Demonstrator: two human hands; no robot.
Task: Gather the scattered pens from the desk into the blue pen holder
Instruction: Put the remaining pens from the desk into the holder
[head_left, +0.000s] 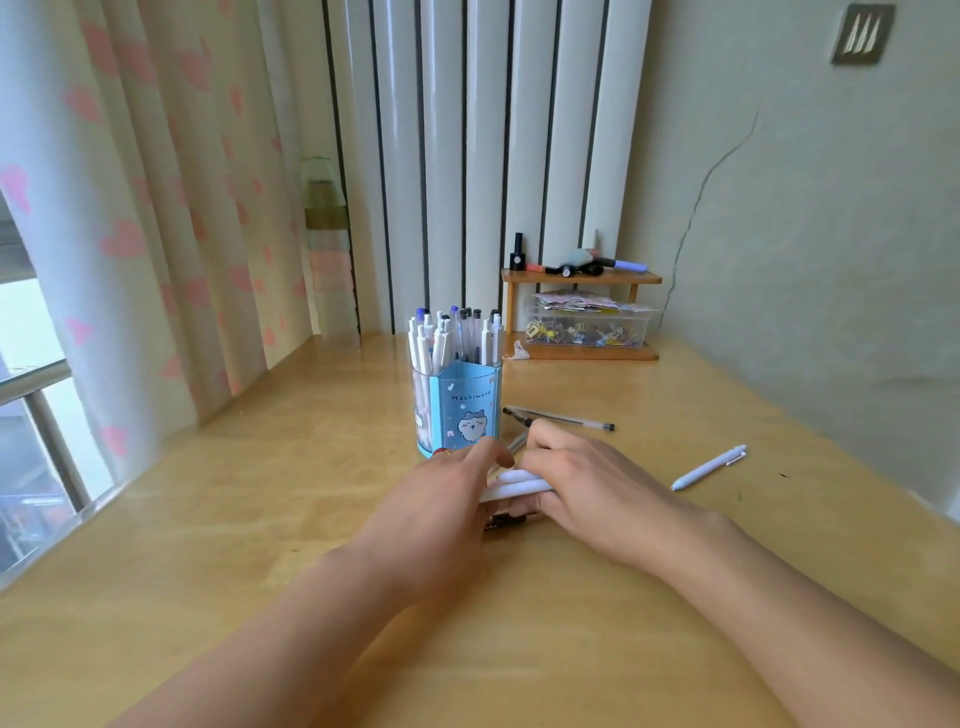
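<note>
The blue pen holder (460, 410) stands upright mid-desk, filled with several white and clear pens. Just in front of it, my right hand (587, 483) grips a bundle of white pens (517, 486) lying sideways. My left hand (441, 499) meets the bundle's left end, fingers bent around it. A dark pen end (501, 522) pokes out under the hands. A clear pen with a black cap (563, 418) lies behind my right hand. A single white pen (709, 466) lies to the right on the desk.
A small wooden shelf (582, 278) with bottles on top and a clear box of clips (587, 325) beneath stands at the back right against the wall. A curtain and window run along the left edge of the wooden desk (260, 493).
</note>
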